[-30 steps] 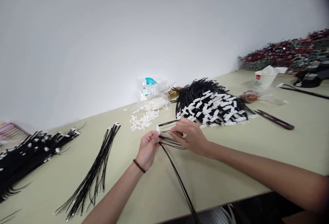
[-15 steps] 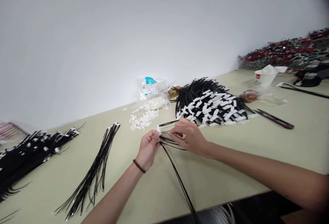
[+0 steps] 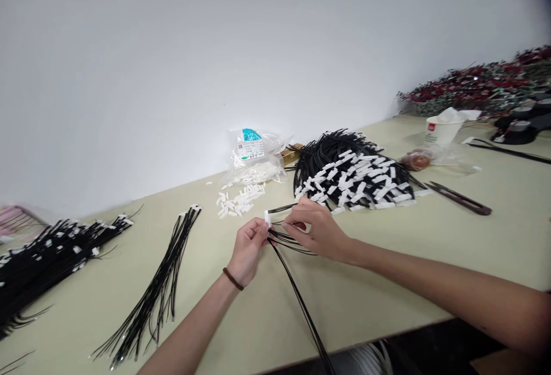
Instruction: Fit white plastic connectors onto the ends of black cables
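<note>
My left hand pinches a small white connector at the end of thin black wires that trail down off the table's front edge. My right hand is closed on the wires right beside the connector, fingertips almost meeting those of the left hand. A dark band circles my left wrist. Both hands hover just above the pale green table, in front of a heap of loose white connectors.
A big pile of black wires with white connectors lies behind my right hand. A plastic bag of connectors leans at the wall. More wire bundles lie at left and far left. A paper cup and dark snips sit at right.
The hands have stayed in place; my right fingers have shifted slightly along the wires at the connector. Nothing else moved.
</note>
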### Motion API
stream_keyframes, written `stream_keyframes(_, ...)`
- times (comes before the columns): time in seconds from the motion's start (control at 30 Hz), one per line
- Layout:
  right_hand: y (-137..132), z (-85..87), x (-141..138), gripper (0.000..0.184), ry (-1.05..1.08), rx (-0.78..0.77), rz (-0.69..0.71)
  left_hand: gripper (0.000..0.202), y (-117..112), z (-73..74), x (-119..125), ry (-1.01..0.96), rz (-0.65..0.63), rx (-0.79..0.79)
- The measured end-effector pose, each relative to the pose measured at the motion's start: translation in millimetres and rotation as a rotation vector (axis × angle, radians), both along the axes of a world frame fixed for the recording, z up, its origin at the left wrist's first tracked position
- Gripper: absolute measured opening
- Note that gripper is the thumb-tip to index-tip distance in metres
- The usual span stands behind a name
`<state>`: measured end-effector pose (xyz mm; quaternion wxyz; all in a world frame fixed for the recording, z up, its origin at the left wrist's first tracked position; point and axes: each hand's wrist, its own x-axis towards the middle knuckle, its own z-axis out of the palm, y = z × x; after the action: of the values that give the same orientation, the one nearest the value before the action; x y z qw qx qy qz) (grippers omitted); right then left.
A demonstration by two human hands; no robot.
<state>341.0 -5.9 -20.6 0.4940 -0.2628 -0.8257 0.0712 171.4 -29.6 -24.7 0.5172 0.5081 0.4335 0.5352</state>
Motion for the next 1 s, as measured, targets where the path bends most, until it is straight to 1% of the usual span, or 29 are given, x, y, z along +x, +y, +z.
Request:
stream_keyframes(0.4,-1.6,1.4,-0.6,0.022,0.008,-0.019,-0.007,0.028,-0.9,-0.2,0.1,0.011,-0.034,-0.015)
stream_keyframes(0.6,0.4,-0.1,-1.3,0.022,0.001,0.026,-0.003,0.028,-3.4,1.8,3.1,-0.016,-0.031,-0.025)
stream_keyframes(0.7,2.0,-1.8,-0.7,0.018,-0.010,0.115,-0.030,0.027,-3.1,2.4,3.4,-0.058,-0.005,-0.033)
stream_keyframes(0.8,1.1,-2.4,0.6,0.012,-0.073,0.282,-0.057,0.026,-1.4,1.9,1.7,-0.129,0.028,-0.052)
stream_keyframes(0.9,-1.7,-2.5,0.7,0.015,-0.164,0.459,-0.001,0.025,0.6,0.7,-0.7,-0.195,0.026,-0.072)
stream_keyframes(1.0,-2.5,-4.4,-1.6,0.012,-0.248,0.551,0.040,0.024,1.2,0.1,-1.6,-0.241,0.021,-0.104)
